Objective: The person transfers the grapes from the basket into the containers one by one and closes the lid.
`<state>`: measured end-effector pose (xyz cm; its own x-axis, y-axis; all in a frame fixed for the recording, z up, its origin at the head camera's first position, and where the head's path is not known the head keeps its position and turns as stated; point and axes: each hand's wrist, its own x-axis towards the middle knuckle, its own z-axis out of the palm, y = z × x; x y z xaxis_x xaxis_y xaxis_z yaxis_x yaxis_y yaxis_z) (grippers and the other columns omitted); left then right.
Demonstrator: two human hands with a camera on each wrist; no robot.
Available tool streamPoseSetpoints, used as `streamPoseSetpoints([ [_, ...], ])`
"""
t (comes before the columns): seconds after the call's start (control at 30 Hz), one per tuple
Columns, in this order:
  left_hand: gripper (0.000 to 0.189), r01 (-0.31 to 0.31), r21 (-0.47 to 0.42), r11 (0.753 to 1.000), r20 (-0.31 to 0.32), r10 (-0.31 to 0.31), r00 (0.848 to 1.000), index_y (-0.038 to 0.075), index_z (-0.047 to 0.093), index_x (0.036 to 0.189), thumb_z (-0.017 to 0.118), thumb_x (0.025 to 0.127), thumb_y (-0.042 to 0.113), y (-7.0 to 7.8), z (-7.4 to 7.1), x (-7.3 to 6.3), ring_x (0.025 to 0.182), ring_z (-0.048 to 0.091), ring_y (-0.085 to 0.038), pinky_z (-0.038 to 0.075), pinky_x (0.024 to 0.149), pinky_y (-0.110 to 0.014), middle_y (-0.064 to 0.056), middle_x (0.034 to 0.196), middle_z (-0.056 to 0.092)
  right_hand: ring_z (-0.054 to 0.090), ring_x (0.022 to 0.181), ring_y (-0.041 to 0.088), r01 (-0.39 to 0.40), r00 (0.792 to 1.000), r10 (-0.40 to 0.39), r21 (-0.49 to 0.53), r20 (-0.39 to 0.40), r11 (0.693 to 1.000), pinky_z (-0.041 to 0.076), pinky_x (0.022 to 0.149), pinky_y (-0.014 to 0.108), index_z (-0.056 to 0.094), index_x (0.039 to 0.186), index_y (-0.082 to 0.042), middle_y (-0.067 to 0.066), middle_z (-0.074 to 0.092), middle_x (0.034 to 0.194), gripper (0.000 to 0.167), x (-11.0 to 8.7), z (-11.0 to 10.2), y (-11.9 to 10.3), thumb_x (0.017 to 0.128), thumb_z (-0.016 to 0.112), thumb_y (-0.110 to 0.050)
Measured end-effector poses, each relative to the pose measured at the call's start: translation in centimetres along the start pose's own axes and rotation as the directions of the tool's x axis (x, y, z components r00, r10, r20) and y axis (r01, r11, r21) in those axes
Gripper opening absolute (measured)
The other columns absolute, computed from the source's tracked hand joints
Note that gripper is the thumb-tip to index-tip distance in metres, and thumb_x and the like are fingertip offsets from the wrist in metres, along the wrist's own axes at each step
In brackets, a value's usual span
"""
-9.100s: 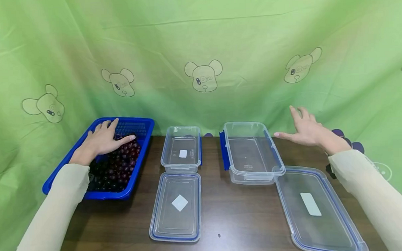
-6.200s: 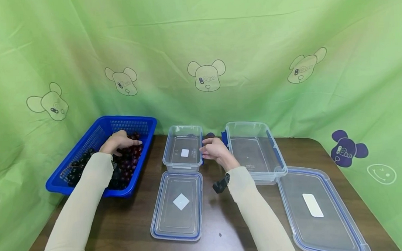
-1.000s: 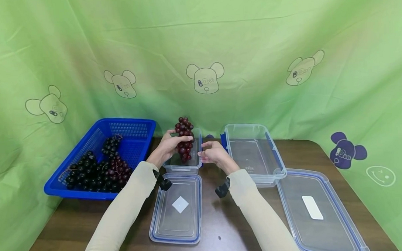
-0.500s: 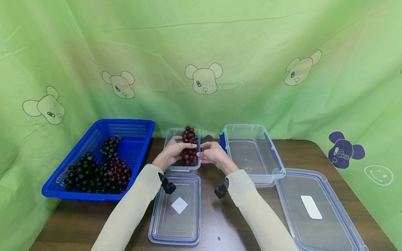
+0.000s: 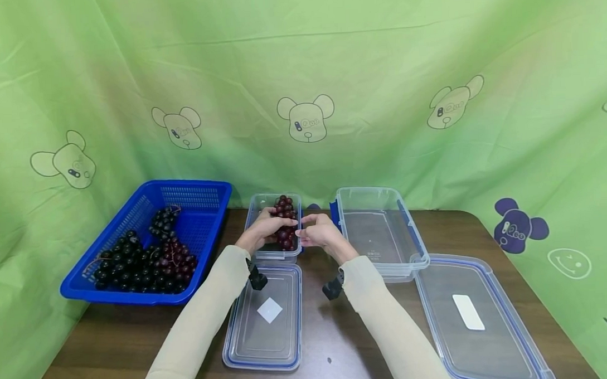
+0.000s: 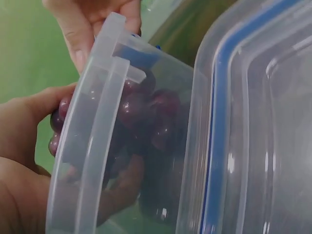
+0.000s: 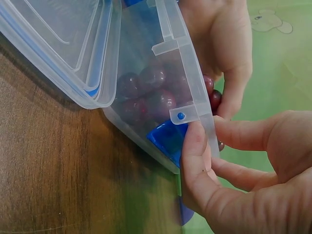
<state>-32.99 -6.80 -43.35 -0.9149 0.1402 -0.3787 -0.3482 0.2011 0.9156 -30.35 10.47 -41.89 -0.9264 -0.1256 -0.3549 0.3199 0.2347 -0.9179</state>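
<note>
In the head view my left hand (image 5: 260,231) holds a bunch of dark red grapes (image 5: 287,240), lowered into the small clear food container (image 5: 275,255). Through the container's wall (image 6: 87,161), the left wrist view shows the grapes (image 6: 163,102) inside and some of my left fingers reaching in. My right hand (image 5: 326,233) pinches the container's right rim. In the right wrist view its thumb and fingers (image 7: 195,141) sit on both sides of that rim, beside a blue latch (image 7: 168,139) that hangs down.
A blue basket (image 5: 204,215) at the left holds several darker grape bunches (image 5: 135,262). The small container's lid (image 5: 263,341) lies in front of it. To the right are a larger clear container (image 5: 382,237) and its lid (image 5: 480,311). A green curtain (image 5: 299,56) hangs behind the table (image 5: 333,333).
Both hands were open at first. The left took the red grapes from the basket, carried them right and lowered them into the small container. The right came over to its rim and stayed.
</note>
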Motion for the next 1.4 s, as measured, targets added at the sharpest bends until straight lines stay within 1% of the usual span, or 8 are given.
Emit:
streamPoseSetpoints([
  [0.2, 0.094, -0.010, 0.198, 0.980, 0.007, 0.009, 1.000, 0.006, 0.024, 0.165, 0.074, 0.094, 0.042, 0.2, -0.3, -0.5, 0.142, 0.051, -0.040, 0.048, 0.116, -0.052, -0.022, 0.163, 0.041, 0.066, 0.073, 0.015, -0.004, 1.000, 0.004, -0.012, -0.001, 1.000, 0.064, 0.074, 0.025, 0.050, 0.147, 0.006, 0.011, 0.063, 0.099, 0.054, -0.1, 0.0, -0.2, 0.096, 0.066, 0.008],
  [0.4, 0.087, 0.007, 0.196, 0.981, 0.000, -0.007, 1.000, 0.006, 0.032, 0.161, 0.072, 0.096, 0.047, 0.3, -0.6, -0.6, 0.139, 0.056, -0.037, 0.051, 0.114, -0.050, -0.021, 0.159, 0.046, 0.066, 0.073, 0.015, -0.001, 1.000, 0.001, -0.014, -0.002, 1.000, 0.064, 0.074, 0.026, 0.049, 0.146, 0.007, 0.011, 0.065, 0.097, 0.053, -0.2, 0.1, -0.2, 0.096, 0.066, 0.007],
  [0.53, 0.078, 0.028, 0.199, 0.980, -0.036, -0.021, 0.999, 0.003, 0.046, 0.151, 0.072, 0.096, 0.052, 0.3, -0.7, -0.7, 0.111, 0.063, -0.025, 0.056, 0.104, -0.043, -0.014, 0.137, 0.060, 0.066, 0.073, 0.016, 0.003, 1.000, -0.003, -0.014, 0.006, 1.000, 0.065, 0.077, 0.029, 0.049, 0.147, 0.008, 0.011, 0.063, 0.097, 0.054, -0.2, 0.2, -0.1, 0.096, 0.066, 0.008],
  [0.7, 0.061, 0.020, 0.205, 0.978, -0.044, -0.012, 0.999, 0.003, 0.061, 0.132, 0.071, 0.097, 0.052, 0.6, -0.8, -0.9, 0.072, 0.048, -0.012, 0.058, 0.095, -0.038, -0.001, 0.093, 0.056, 0.067, 0.074, 0.015, 0.010, 1.000, -0.009, -0.029, 0.003, 1.000, 0.065, 0.077, 0.028, 0.050, 0.146, 0.008, 0.011, 0.066, 0.098, 0.054, -0.2, 0.1, -0.1, 0.096, 0.067, 0.007],
  [0.9, 0.055, 0.022, 0.201, 0.979, -0.038, -0.015, 0.999, 0.004, 0.063, 0.128, 0.070, 0.098, 0.050, 0.8, -0.9, -1.0, 0.073, 0.050, -0.012, 0.059, 0.095, -0.037, 0.000, 0.094, 0.058, 0.068, 0.075, 0.015, 0.011, 1.000, -0.011, -0.039, 0.005, 0.999, 0.065, 0.078, 0.028, 0.049, 0.147, 0.007, 0.011, 0.067, 0.099, 0.053, -0.2, 0.0, -0.2, 0.096, 0.067, 0.006],
  [1.13, 0.048, -0.056, 0.307, 0.950, -0.019, 0.065, 0.998, 0.002, 0.059, 0.117, 0.066, 0.101, 0.047, 1.8, -1.4, -1.8, 0.056, 0.040, -0.010, 0.049, 0.069, -0.035, -0.002, 0.086, 0.052, 0.067, 0.073, 0.015, 0.009, 1.000, -0.009, -0.034, 0.002, 0.999, 0.065, 0.076, 0.027, 0.050, 0.146, 0.007, 0.011, 0.066, 0.097, 0.053, -0.2, 0.0, -0.1, 0.096, 0.067, 0.007],
  [1.27, 0.075, -0.070, 0.441, 0.895, -0.060, 0.107, 0.992, -0.006, 0.038, 0.153, 0.062, 0.104, 0.046, 3.5, -2.3, -3.0, 0.096, 0.068, -0.028, 0.053, 0.104, -0.048, -0.023, 0.139, 0.056, 0.067, 0.073, 0.014, 0.014, 1.000, -0.014, -0.029, 0.003, 0.999, 0.065, 0.076, 0.027, 0.050, 0.146, 0.007, 0.012, 0.068, 0.099, 0.053, -0.1, 0.0, 0.0, 0.096, 0.067, 0.007],
  [1.4, 0.085, -0.084, 0.497, 0.864, -0.074, 0.138, 0.988, -0.003, 0.022, 0.164, 0.060, 0.105, 0.045, 5.6, -3.8, -4.4, 0.155, 0.035, -0.042, 0.037, 0.125, -0.056, -0.025, 0.170, 0.029, 0.067, 0.073, 0.014, 0.021, 1.000, -0.021, -0.029, -0.004, 0.999, 0.064, 0.074, 0.025, 0.051, 0.145, 0.007, 0.013, 0.068, 0.100, 0.052, -0.1, 0.0, 0.1, 0.095, 0.067, 0.007],
])
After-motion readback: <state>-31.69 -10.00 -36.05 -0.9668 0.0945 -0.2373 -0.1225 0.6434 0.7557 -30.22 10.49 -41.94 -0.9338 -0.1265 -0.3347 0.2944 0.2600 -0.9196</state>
